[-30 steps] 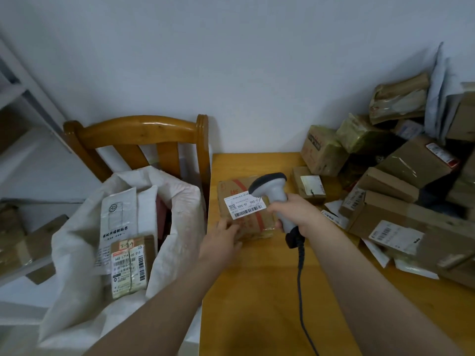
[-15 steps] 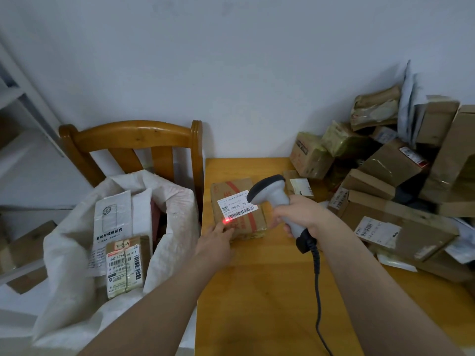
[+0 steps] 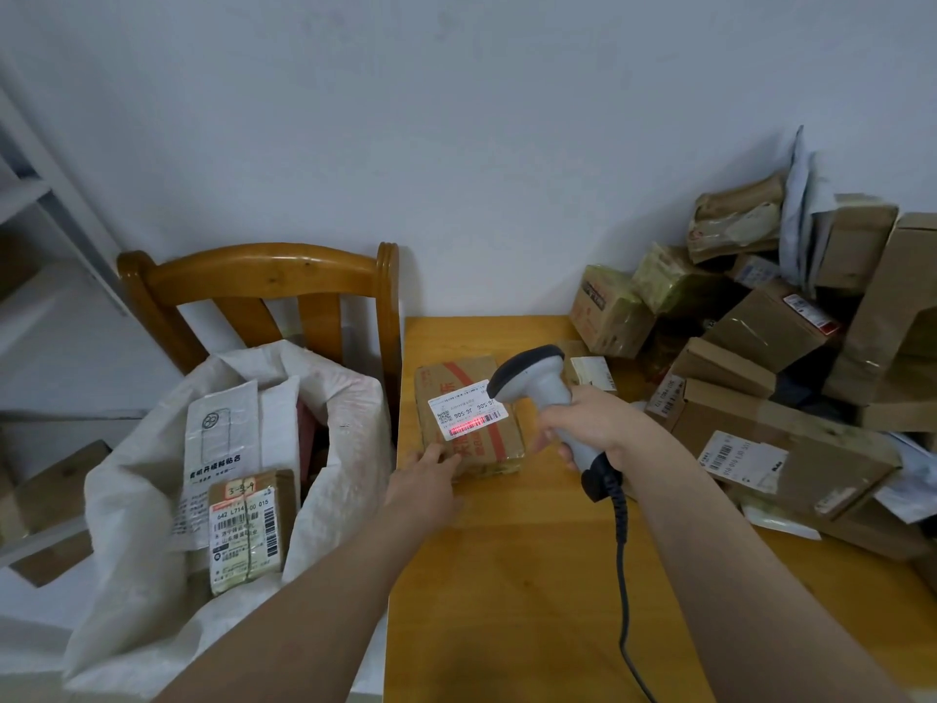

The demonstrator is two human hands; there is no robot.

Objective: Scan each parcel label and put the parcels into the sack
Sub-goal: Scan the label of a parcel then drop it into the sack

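A brown parcel point(image 3: 459, 398) with red tape lies flat at the table's left edge. Its white label point(image 3: 467, 409) faces up, and a red scan line glows across the barcode. My right hand point(image 3: 596, 423) grips the grey barcode scanner point(image 3: 537, 380), whose head hangs just right of the label and points at it. My left hand point(image 3: 423, 476) rests with straight fingers against the parcel's near left corner. The white sack point(image 3: 142, 499) stands open on the chair to the left, with a labelled parcel point(image 3: 248, 530) and a white mailer inside.
A heap of cardboard parcels point(image 3: 760, 388) fills the table's right side up to the wall. The wooden table point(image 3: 507, 575) has bare surface in front. The scanner cable point(image 3: 621, 575) trails toward me. A wooden chair point(image 3: 263, 281) holds the sack; shelving stands at far left.
The red scan light has moved from the parcel's lower left corner onto the label's barcode. My left hand stays at the parcel's near corner; the scanner has shifted slightly.
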